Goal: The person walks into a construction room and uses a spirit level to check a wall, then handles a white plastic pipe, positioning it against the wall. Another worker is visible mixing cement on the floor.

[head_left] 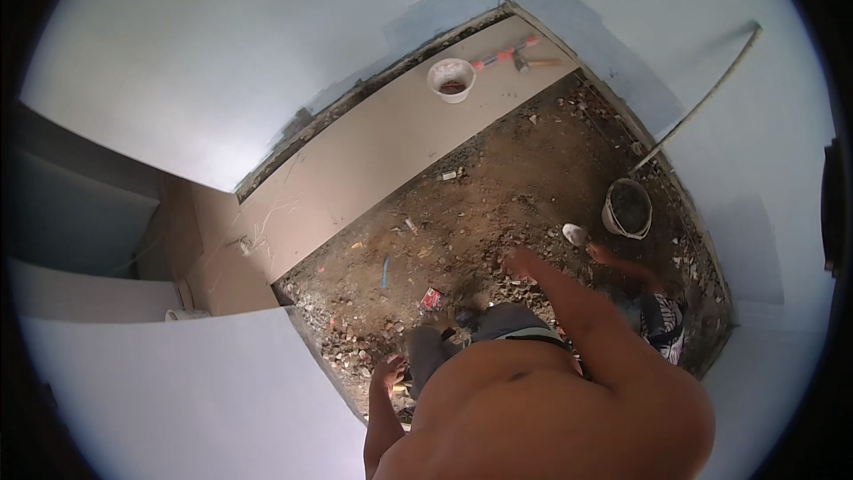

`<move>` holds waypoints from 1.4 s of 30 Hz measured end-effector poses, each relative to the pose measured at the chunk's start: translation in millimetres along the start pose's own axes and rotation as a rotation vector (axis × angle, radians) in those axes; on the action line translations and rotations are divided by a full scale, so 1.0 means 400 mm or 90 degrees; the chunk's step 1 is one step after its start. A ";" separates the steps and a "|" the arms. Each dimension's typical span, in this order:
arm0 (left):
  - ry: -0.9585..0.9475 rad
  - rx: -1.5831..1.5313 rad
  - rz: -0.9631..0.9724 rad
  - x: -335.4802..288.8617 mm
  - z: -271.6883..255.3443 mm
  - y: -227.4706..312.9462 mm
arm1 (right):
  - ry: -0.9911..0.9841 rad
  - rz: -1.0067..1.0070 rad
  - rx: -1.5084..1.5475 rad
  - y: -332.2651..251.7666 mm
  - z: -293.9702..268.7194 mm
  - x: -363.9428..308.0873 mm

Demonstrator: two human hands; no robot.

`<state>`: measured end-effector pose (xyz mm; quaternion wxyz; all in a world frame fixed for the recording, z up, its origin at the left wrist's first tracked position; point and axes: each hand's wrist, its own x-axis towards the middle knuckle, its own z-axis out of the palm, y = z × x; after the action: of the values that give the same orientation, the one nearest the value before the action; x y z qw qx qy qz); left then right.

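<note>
My left hand [388,373] hangs low beside my left thigh, over the rubble, with its fingers loosely apart. My right arm reaches forward across the dirt floor [498,204]. At its end my right hand [520,262] is above the loose soil, fingers loosely extended, and I see nothing held in it. To the right, another person's hand [604,255] is close to a small white object [575,234] whose kind I cannot make out. That person's striped clothing [662,320] shows beyond my right arm. A small red packet [431,300] lies in front of my legs.
A dark-filled bucket [627,208] stands on the right, near a long stick [711,93] leaning on the wall. Along the far left, beige tiles [355,213] carry a white bucket [451,80], a red-and-blue level [498,59] and a wooden-handled hammer [538,62]. A blue strip [385,272] lies on the dirt.
</note>
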<state>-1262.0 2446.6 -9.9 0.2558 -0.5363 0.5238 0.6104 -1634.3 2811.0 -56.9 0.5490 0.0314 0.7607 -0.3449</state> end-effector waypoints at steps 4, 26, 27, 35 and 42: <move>-0.017 0.139 -0.033 0.041 0.027 0.280 | -0.027 0.174 0.022 0.193 -0.018 -0.031; -0.034 0.351 0.287 0.496 0.635 1.699 | 0.435 -0.008 0.520 -0.232 -1.034 0.145; -0.035 0.351 0.323 0.520 0.683 1.751 | 0.380 0.047 0.498 -0.232 -1.082 0.197; -0.037 0.406 0.354 0.953 1.028 1.899 | 0.071 0.287 0.044 -0.164 -1.401 0.905; 0.148 0.463 0.314 1.547 1.317 2.061 | 0.189 -0.011 -0.353 -0.344 -1.847 1.716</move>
<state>-2368.1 2509.5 -345.1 0.2140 -0.3355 0.8415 0.3653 -2565.3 2892.4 -459.8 0.4163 -0.0760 0.8980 -0.1204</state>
